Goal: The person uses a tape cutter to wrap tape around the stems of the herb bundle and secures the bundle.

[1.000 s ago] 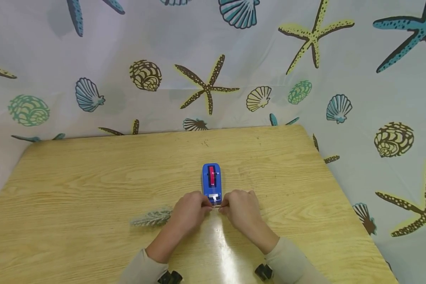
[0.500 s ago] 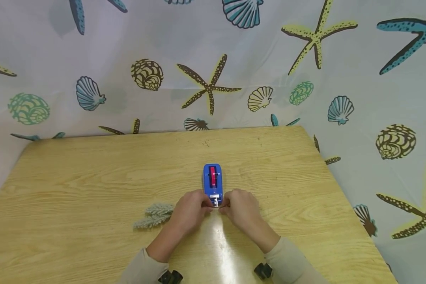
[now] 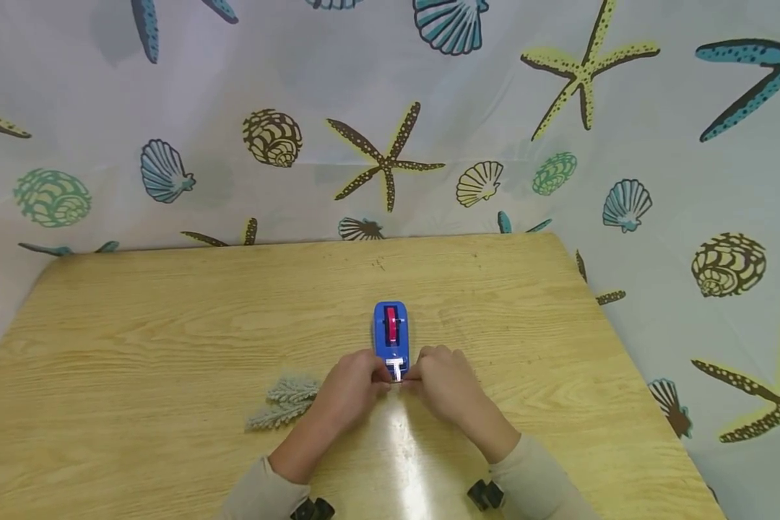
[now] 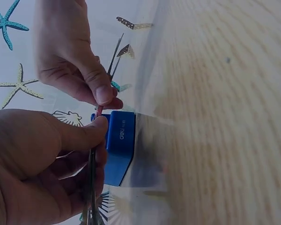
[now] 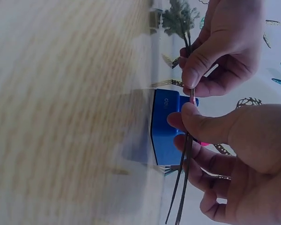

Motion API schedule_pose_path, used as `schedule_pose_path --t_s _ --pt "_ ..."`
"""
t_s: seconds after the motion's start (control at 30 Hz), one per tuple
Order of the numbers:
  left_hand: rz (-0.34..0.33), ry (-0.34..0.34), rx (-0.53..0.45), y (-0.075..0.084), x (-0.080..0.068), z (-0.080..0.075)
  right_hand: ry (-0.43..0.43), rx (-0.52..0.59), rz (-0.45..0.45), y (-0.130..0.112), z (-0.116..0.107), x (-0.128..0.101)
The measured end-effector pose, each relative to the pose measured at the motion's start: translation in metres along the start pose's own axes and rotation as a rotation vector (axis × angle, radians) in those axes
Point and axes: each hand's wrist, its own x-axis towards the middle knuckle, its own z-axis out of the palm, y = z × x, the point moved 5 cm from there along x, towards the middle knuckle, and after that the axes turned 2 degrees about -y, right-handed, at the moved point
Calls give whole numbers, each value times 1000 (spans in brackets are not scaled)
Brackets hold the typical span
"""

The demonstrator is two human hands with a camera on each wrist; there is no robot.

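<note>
Hands (image 3: 351,390) (image 3: 447,386) curled, fingers (image 4: 99,129) pinching stems (image 5: 186,145) at dispenser (image 3: 391,334).

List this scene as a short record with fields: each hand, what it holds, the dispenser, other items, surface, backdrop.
left hand: pinches thin dark stems beside the dispenser's near end
right hand: pinches the same stems, fingertips close to the left hand's
tape dispenser: blue, red roll inside, standing on the table just beyond the hands
sprig: pale grey-green foliage lying on the table on the left hand's side; the wrist views suggest it joins the stems
table: light wood grain
backdrop: white curtain printed with shells and starfish
</note>
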Motion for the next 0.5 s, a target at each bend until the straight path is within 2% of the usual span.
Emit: schedule_pose_path --t_s 0.17,0.27,0.5 --pt "-17 -88 -76 0 1 -1 16 -8 35 1 -2 -1" --pt "-23 -129 -70 0 1 -2 17 -14 47 1 -1 -2" --pt "-35 -123 -21 -2 -1 -2 60 1 41 0 2 -1"
